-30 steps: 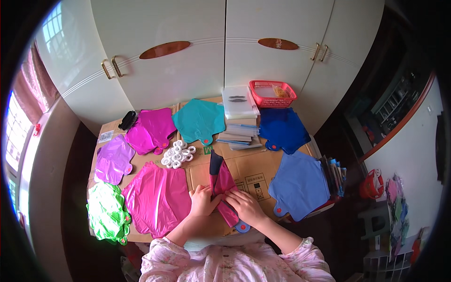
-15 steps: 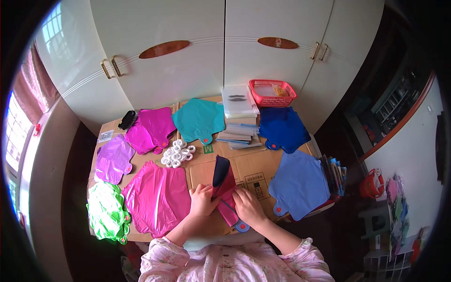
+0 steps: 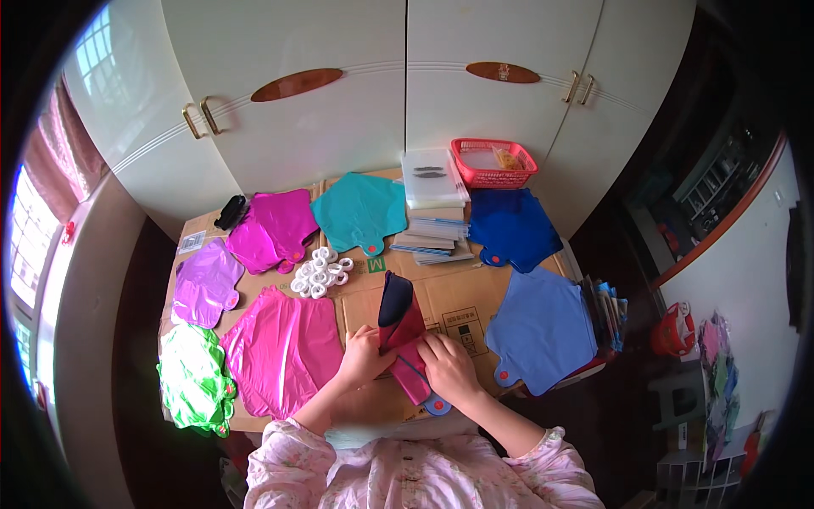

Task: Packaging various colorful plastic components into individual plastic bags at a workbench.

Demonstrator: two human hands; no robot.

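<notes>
The folded foil balloon point(image 3: 400, 327), crimson with a dark navy end, lies near the front middle of the cardboard-covered surface point(image 3: 462, 297), its dark end pointing away from the person and its blue valve tab point(image 3: 437, 405) at the near edge. The left hand point(image 3: 365, 356) presses on its left side with fingers curled over the fold, and the right hand point(image 3: 449, 366) lies flat on the lower right part, fingers together and pinning the foil down; neither hand lifts it off the surface.

Just to the left lies a stack of pink balloons point(image 3: 284, 348), touching or nearly touching the left wrist. Beyond it sit green balloons point(image 3: 193, 377) at the corner, a lilac one point(image 3: 206, 282), magenta ones point(image 3: 271, 229), and a heap of white plastic rings point(image 3: 320, 271). A teal balloon point(image 3: 360, 210), a stack of flat packets point(image 3: 434, 233) under a clear box, a red basket point(image 3: 493, 161), dark blue balloons point(image 3: 513, 227) and light blue balloons point(image 3: 543, 327) fill the far and right sides.

The likely trouble is the foil itself: it looks slick and springy, so if either hand eases its pressure the fold may open again or slide askew. The left forearm could also drag the pink stack sideways, and the valve tab hangs close to the front edge, where a pull toward the body might carry the piece off the surface.
</notes>
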